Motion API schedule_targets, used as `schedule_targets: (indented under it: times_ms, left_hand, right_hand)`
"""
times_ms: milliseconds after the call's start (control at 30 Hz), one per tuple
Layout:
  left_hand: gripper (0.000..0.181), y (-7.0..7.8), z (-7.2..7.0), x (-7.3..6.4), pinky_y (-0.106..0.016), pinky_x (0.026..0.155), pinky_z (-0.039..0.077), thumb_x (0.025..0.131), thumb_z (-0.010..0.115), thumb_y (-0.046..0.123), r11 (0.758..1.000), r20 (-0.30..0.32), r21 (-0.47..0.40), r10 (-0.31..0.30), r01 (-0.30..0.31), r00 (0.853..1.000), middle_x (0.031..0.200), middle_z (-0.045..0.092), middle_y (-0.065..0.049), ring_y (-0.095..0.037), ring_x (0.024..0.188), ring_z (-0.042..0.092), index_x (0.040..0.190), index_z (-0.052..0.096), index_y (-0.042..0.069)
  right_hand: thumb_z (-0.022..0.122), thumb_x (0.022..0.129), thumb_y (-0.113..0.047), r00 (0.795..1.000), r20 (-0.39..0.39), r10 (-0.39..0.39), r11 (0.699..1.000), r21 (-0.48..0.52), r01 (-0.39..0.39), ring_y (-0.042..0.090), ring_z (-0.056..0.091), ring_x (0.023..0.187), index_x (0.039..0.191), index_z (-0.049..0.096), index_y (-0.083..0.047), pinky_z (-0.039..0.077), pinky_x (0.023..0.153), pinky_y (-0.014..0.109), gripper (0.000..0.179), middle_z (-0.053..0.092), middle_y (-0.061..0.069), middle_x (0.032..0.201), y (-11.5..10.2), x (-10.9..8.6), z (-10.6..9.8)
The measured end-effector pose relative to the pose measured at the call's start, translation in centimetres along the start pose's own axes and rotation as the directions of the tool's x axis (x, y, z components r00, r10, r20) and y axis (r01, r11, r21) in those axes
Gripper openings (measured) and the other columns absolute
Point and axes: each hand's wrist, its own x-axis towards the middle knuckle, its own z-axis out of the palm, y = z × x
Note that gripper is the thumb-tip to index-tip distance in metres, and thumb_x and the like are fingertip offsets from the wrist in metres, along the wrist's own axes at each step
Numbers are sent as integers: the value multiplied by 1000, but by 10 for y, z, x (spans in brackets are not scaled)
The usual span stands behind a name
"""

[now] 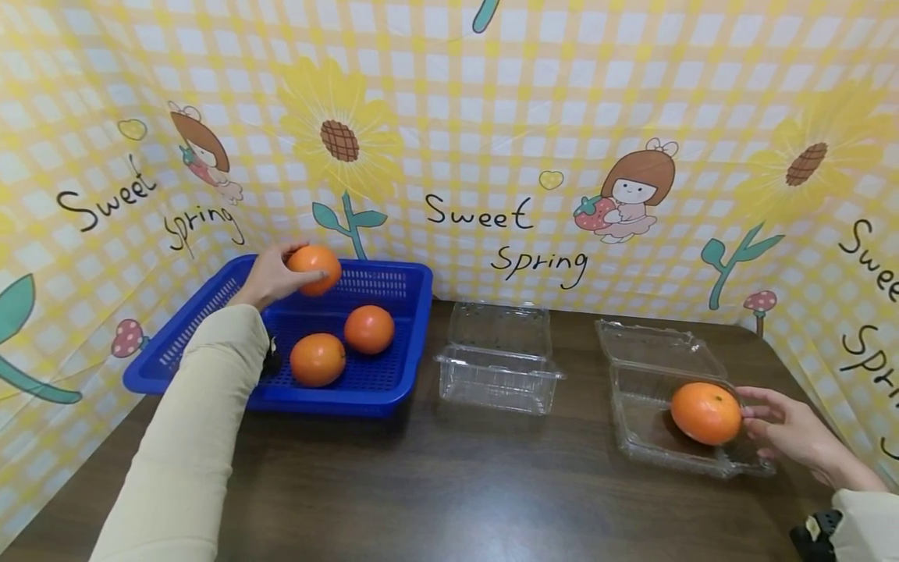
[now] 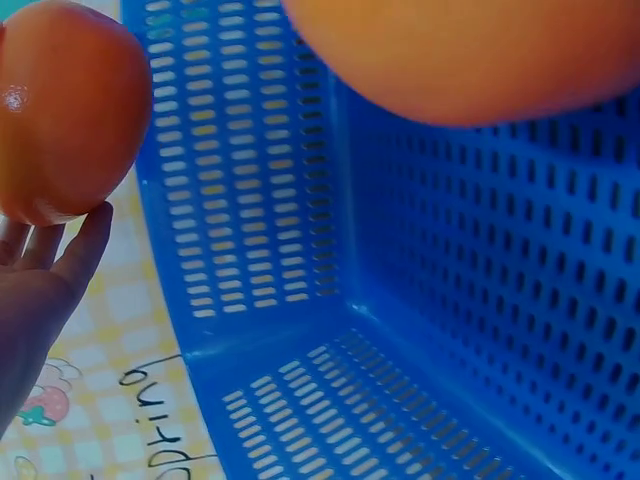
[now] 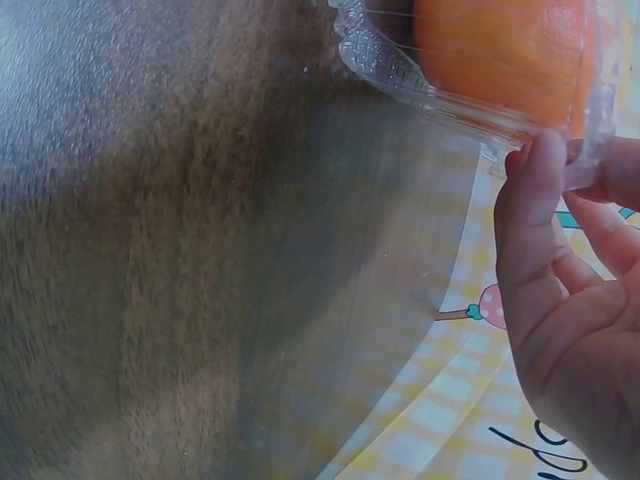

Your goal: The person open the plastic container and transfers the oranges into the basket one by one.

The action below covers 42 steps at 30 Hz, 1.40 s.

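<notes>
In the head view my left hand (image 1: 270, 275) grips an orange (image 1: 316, 270) above the back of a blue basket (image 1: 414, 367). Two more oranges lie inside it, one (image 1: 318, 360) nearer the front and one (image 1: 369, 329) to its right. At the far right, my right hand (image 1: 794, 433) is at the right side of an opened clear plastic clamshell box (image 1: 635, 425) holding a single orange (image 1: 705, 413). Seen from the right wrist, the fingers (image 3: 540, 190) pinch the box's edge, beside the orange (image 3: 500, 60).
Between the basket and the right-hand box stands another clear clamshell box (image 1: 499, 386) with its lid raised. All sit on a dark wooden table (image 1: 449, 484). A yellow checked cloth (image 1: 477, 140) with printed flowers rises behind and at both sides.
</notes>
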Motion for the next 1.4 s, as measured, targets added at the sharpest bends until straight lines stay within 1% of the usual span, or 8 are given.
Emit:
schedule_targets:
  times_ms: [133, 333, 567, 733, 967, 1200, 1300, 1400]
  left_hand:
    - [73, -6, 0, -4, -49, 83, 38, 77, 67, 30, 998, 46, 57, -40, 38, 998, 126, 39, -27, -38, 105, 44, 133, 34, -2]
    - [72, -10, 1, -4, -47, 81, 39, 78, 65, 34, 993, 111, 108, -63, 51, 992, 120, 44, -28, -37, 102, 46, 133, 34, -3]
    - [73, -14, 3, -7, -44, 81, 40, 80, 64, 33, 987, 195, 109, -137, 118, 971, 120, 44, -27, -36, 103, 45, 134, 31, -3]
    - [71, -17, 5, -8, -45, 83, 39, 80, 63, 32, 984, 227, 138, -141, 112, 964, 121, 42, -28, -37, 104, 44, 133, 32, -5]
    - [73, -24, 6, -9, -47, 86, 36, 79, 64, 32, 978, 267, 163, -171, 131, 948, 124, 39, -29, -38, 107, 41, 132, 33, -7]
    - [70, -25, 8, -10, -49, 90, 34, 79, 64, 27, 982, 315, 152, -154, 110, 937, 126, 37, -31, -40, 111, 38, 130, 33, -9]
    - [70, -26, 7, -10, -50, 90, 33, 80, 64, 26, 984, 340, 149, -139, 93, 930, 128, 34, -32, -43, 113, 35, 131, 32, -9]
    - [70, -28, 6, -11, -50, 87, 36, 80, 64, 25, 984, 355, 156, -142, 92, 924, 128, 32, -33, -44, 112, 35, 132, 31, -8]
  right_hand:
    - [47, 85, 1, 1000, 1, 5, 1000, 5, -5, 11, 57, 75, 129, 22, 14, 50, 58, 35, 52, 48, 35, 108, -1, 0, 1]
    - [48, 85, 1, 1000, 2, 12, 1000, 5, -12, 13, 57, 76, 129, 21, 14, 50, 59, 35, 53, 46, 36, 109, 0, 0, 0]
    - [48, 86, 0, 1000, 2, 10, 1000, 4, -10, 13, 58, 77, 129, 22, 13, 51, 60, 35, 52, 45, 37, 111, 2, 0, 1]
    - [47, 86, 1, 1000, -5, 3, 1000, -10, -3, 13, 58, 76, 129, 22, 14, 50, 59, 35, 52, 45, 37, 110, 1, -1, 1]
    - [47, 85, 1, 1000, 1, 7, 1000, -7, -7, 14, 58, 78, 129, 21, 14, 51, 59, 35, 52, 45, 37, 110, 2, 0, 0]
    - [48, 85, 2, 1000, 0, 11, 1000, -5, -11, 17, 57, 79, 129, 21, 14, 50, 60, 35, 53, 45, 38, 110, 0, 0, 1]
    - [47, 85, 2, 1000, -2, 6, 1000, -5, -6, 14, 57, 77, 129, 21, 14, 50, 59, 35, 53, 46, 37, 109, 0, -1, 1]
    - [47, 86, 1, 1000, -8, -12, 1000, -7, 12, 10, 57, 74, 129, 22, 15, 50, 57, 34, 52, 48, 36, 108, -1, -1, 1]
